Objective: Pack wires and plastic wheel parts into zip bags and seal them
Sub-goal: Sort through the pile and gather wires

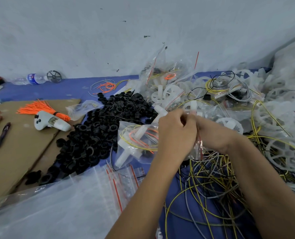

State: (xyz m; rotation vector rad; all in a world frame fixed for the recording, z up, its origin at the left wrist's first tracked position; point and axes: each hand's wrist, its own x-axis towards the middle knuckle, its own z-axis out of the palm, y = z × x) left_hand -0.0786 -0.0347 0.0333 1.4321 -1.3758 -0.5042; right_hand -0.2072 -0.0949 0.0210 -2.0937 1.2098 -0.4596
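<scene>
Pinching with curled fingers, our left hand (pixel 176 133) and right hand (pixel 212 133) meet at the red-striped mouth of one clear zip bag (pixel 139 140), each gripping that edge; the exact fingertip contact is hidden behind the knuckles. The bag hangs to the left of our left hand, just above the blue cloth (pixel 179 209), and we see in it a white plastic wheel part with a stub axle and loops of yellow and orange wire.

Beside it, to the left, lies one big heap of black plastic rings (pixel 108 121), too many to count. Below, near our forearms, a stack of empty zip bags (pixel 112 185) fans out, red seals showing. Under our right wrist a tangle of yellow, grey and black wires (pixel 212 183) crowds the cloth. Behind the hands, filled bags (pixel 162 73) and loose white wheels (pixel 281 152) pile up against the wall.

On the cardboard (pixel 13 152) at left we count one orange wire bundle (pixel 43 109), one white controller (pixel 50 122) and one pen (pixel 2 135). One water bottle (pixel 31 79) lies by the wall.
</scene>
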